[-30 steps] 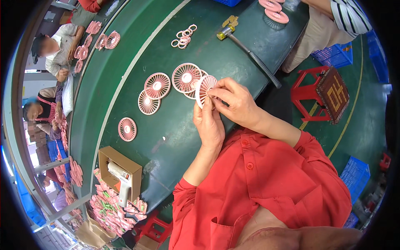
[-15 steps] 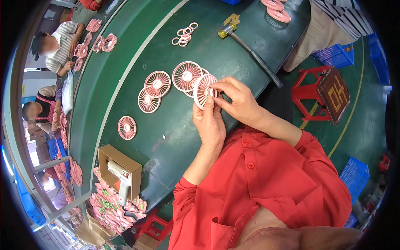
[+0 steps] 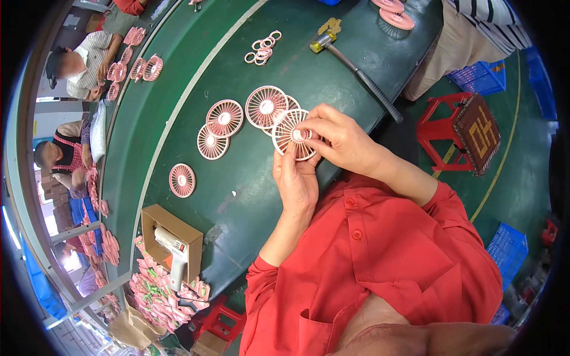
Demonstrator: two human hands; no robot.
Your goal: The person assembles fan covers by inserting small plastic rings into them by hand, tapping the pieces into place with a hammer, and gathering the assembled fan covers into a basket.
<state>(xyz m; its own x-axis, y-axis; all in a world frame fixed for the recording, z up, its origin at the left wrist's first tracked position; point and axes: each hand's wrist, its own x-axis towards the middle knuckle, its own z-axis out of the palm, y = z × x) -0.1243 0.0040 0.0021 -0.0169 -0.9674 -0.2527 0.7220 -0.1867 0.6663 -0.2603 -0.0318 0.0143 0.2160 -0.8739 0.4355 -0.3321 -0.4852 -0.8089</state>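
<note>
Near the table's front edge my left hand is closed on the lower rim of a round pink fan grille, tilted toward me. With thumb and fingertips my right hand pinches a small pink ring at the grille's hub; whether it is seated there I cannot tell. Just beyond lies another pink fan grille, overlapping one partly hidden behind the held piece. To the left, a larger grille rests partly on a smaller one. A single grille lies apart, farther left.
Several pink rings and a hammer lie on the green table. At left, a cardboard box holds a white heat-gun-like tool, beside a pile of pink parts. A red stool stands right; people work across the table.
The held grille has turned to face more upward, showing its spokes more fully. My right fingertips have shifted slightly, with the ring still at the hub.
</note>
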